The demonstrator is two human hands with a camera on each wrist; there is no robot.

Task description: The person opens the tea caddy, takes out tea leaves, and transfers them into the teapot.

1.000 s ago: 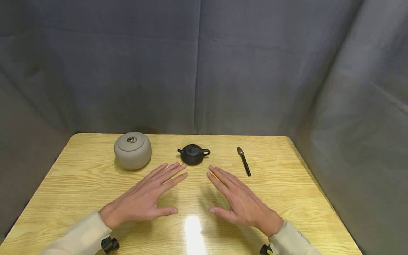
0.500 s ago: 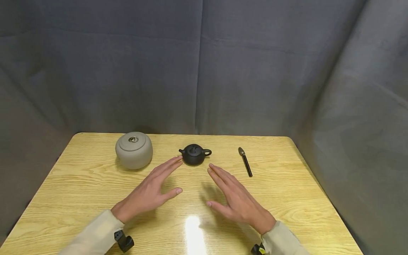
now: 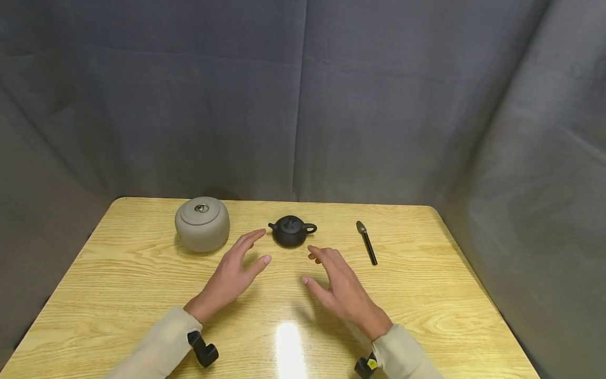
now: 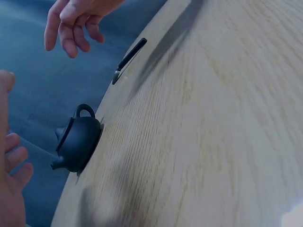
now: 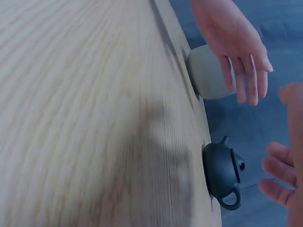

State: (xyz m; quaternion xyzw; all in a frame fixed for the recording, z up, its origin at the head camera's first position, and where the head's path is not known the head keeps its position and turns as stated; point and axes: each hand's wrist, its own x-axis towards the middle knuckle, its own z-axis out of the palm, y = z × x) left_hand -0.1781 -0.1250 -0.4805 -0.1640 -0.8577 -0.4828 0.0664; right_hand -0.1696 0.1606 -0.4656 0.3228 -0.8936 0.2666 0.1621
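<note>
A small black teapot [image 3: 290, 232] stands on the table, spout to the left and looped handle to the right. My left hand [image 3: 229, 276] hovers in front of it and to its left, fingers extended and thumb apart, holding nothing. Bent a little at the fingers, my right hand [image 3: 343, 289] hovers in front of the teapot's handle side, also holding nothing. In the left wrist view the teapot [image 4: 80, 142] sits apart from both hands. The right wrist view shows my left hand [image 5: 236, 42] in front of a grey jar [image 5: 206, 73].
The grey lidded jar [image 3: 202, 226] with a metal ring on its lid stands at the back left. A small spoon [image 3: 366, 243] with a black handle lies at the back right. Dark grey cloth [image 3: 293, 100] hangs behind and beside the wooden table [image 3: 440, 310].
Both hands have drawn in toward the middle and forward, the left more so. My right fingers have bent more. The teapot, jar and spoon stay put on the table; the view has shifted slightly.
</note>
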